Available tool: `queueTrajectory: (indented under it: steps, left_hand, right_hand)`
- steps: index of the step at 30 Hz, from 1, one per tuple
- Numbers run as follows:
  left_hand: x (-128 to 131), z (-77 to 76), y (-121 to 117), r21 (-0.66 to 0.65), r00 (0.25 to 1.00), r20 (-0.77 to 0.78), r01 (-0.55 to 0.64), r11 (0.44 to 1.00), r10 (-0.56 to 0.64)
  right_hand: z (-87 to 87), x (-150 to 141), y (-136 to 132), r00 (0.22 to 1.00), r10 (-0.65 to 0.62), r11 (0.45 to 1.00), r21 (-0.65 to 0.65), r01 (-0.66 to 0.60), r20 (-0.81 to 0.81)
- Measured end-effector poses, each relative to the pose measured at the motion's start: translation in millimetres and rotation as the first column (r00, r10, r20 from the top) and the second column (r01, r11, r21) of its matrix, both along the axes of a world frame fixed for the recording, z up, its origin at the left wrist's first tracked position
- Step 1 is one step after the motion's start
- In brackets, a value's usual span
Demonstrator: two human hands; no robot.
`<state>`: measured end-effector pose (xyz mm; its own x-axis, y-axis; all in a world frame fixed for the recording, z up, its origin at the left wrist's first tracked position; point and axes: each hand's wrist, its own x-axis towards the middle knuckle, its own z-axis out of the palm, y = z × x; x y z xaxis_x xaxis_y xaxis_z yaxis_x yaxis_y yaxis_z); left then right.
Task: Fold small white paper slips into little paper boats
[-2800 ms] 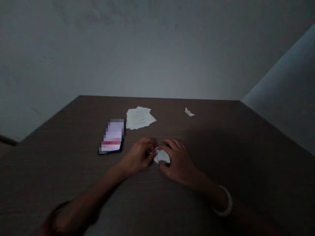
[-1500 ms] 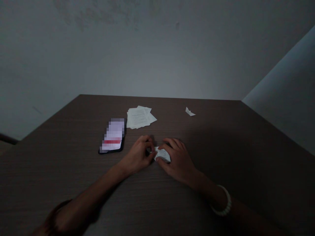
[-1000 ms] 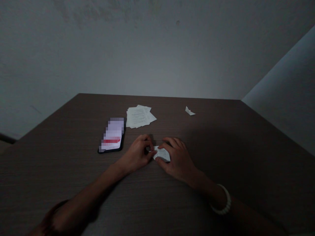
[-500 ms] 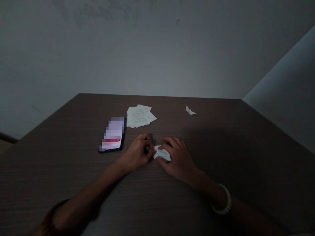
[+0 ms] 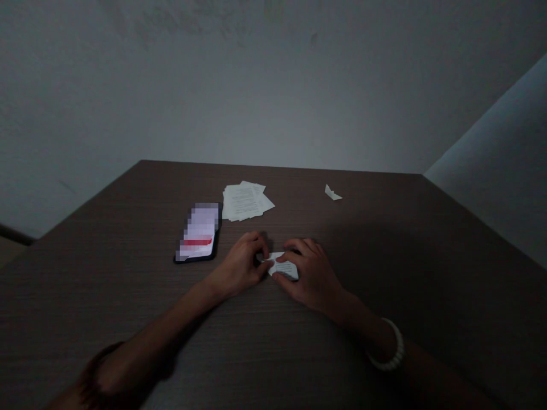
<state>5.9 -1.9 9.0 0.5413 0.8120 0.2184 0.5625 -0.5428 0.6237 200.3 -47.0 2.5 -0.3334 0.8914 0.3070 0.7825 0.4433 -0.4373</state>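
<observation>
A small folded piece of printed paper (image 5: 285, 269) lies on the table between my hands. My left hand (image 5: 244, 265) has its fingers curled, with thumb and forefinger closed on the paper's left end. From the other side my right hand (image 5: 314, 276) holds the paper, its thumb on the near edge and its fingertips on the top. The right palm covers part of the paper's right end. A white bead bracelet (image 5: 395, 347) circles my right wrist.
A phone (image 5: 198, 233) with a lit, blurred screen lies left of my hands. Beyond them is a loose stack of printed sheets (image 5: 243, 202). A small folded paper boat (image 5: 332, 193) sits toward the back right of the brown table (image 5: 231, 359). A wall (image 5: 273, 102) rises behind.
The whole view has shifted slightly, so things appear a little further right. Both hands keep nearly the same hold on the folded paper.
</observation>
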Motion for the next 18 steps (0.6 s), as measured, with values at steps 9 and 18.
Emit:
queueTrajectory:
  steps: [9, 18]
  left_hand:
    - [-2, 2.6, -1, -0.005, 1.0, -0.013, 0.022, 1.0, -0.022]
    - [-6, 0.2, 0, -0.005, 1.0, 0.005, 0.022, 1.0, -0.022]
  right_hand:
    - [1.0, 4, 6, 0.995, 0.091, 0.996, 0.008, -0.091, -0.033]
    - [4.9, 9, 5, 0.936, 0.34, 0.935, 0.073, -0.347, 0.085]
